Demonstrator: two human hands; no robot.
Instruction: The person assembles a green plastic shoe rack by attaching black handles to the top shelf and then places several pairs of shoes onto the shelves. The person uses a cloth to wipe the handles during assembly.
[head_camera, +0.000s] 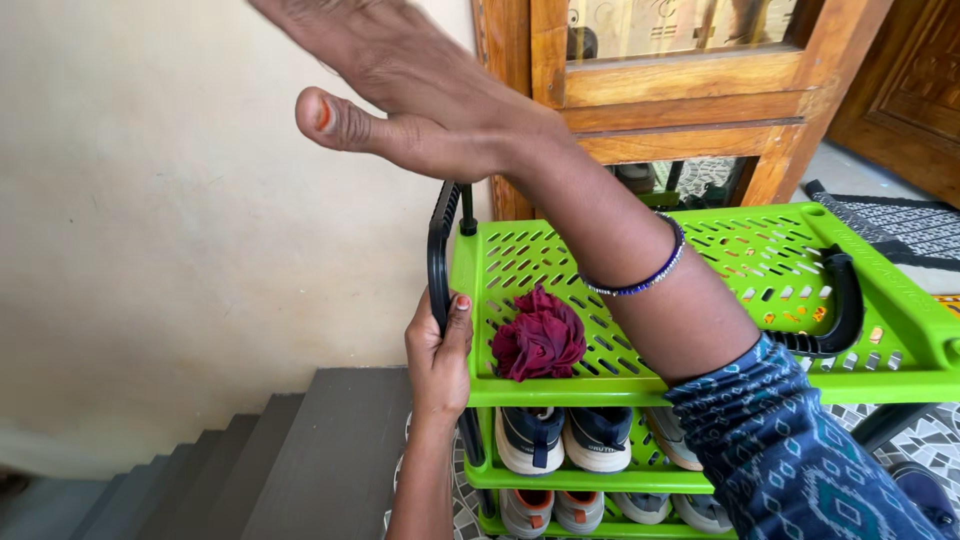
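My left hand (438, 352) grips the black left handle (437, 255) of a bright green plastic shoe rack (900, 340). My right hand (400, 85) is raised high toward the upper left, palm flat and fingers out, holding nothing; its arm crosses over the rack's top shelf and wears a blue bead bangle (640, 270). A crumpled maroon cloth (540, 338) lies on the slotted top shelf, just right of my left hand.
Several shoes (560, 440) fill the rack's lower shelves. A black handle (840, 305) sits on the rack's right side. Grey stairs (300, 460) drop away at lower left. A wooden door frame (680, 90) stands behind, a patterned mat (900, 225) at right.
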